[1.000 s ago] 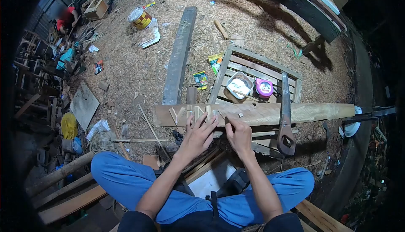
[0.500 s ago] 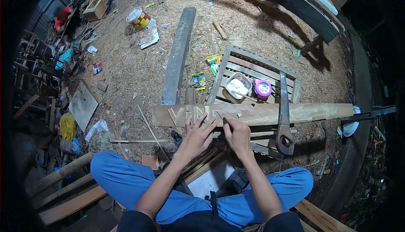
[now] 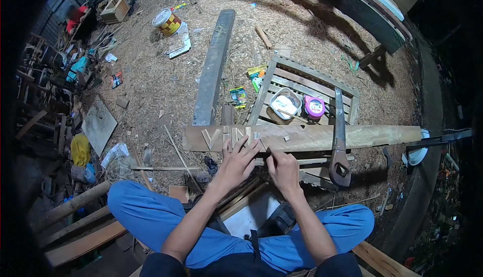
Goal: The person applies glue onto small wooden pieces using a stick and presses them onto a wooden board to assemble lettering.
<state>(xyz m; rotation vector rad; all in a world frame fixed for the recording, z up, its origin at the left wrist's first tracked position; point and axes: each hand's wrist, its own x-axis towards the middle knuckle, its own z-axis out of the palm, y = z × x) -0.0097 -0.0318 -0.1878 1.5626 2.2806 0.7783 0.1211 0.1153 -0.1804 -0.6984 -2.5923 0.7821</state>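
Observation:
A long wooden board [image 3: 312, 137] lies across in front of me. Thin wood strips [image 3: 211, 138] form a V near its left end, and more short strips [image 3: 248, 132] stand in a row to the right of them. My left hand [image 3: 236, 164] rests with fingers spread on the lower ends of that row. Just right of it, my right hand [image 3: 285, 170] is at the board's near edge, fingers curled; whether it holds anything is too small to tell. A small light block [image 3: 287, 138] lies on the board. A handsaw [image 3: 340, 146] lies across the board further right.
Beyond the board, a slatted wooden frame [image 3: 316, 74] carries a tub of white material [image 3: 286, 103] and a pink tape measure [image 3: 314, 107]. A thick beam [image 3: 215, 65] lies on the shavings. A bucket [image 3: 167, 22] stands further off. A person in red [image 3: 73, 19] is at the far left.
My right hand has shifted slightly down toward the board's near edge. My left hand stays on the strips. The distant person's dark panel or board has come up in front of them.

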